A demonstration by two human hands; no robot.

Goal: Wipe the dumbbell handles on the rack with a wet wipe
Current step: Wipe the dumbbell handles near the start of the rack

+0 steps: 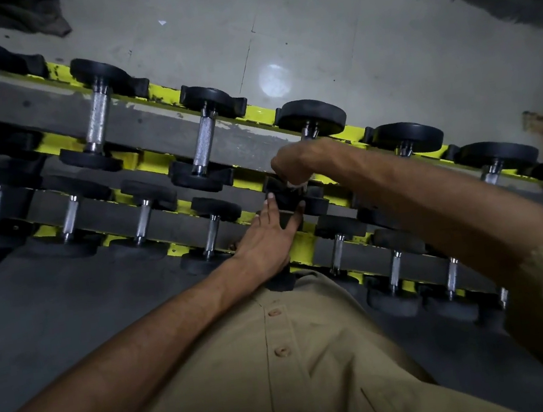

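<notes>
Tan shirt (283, 359) lowest; left hand (264, 241) flat, fingers (271, 207) straight on near dumbbell head (276, 186); right hand (295, 164) curled round handle (308, 131) (wipe (295, 183) peeking out), axis pointing away.

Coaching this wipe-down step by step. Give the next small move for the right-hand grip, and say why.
Probably slide the right-hand grip up the steel dumbbell handle toward the far black round weight head. It curls round the handle's near end, white wet wipe peeking out, bare steel beyond. The left-hand grip rests straight-fingered on the near black head.
</notes>
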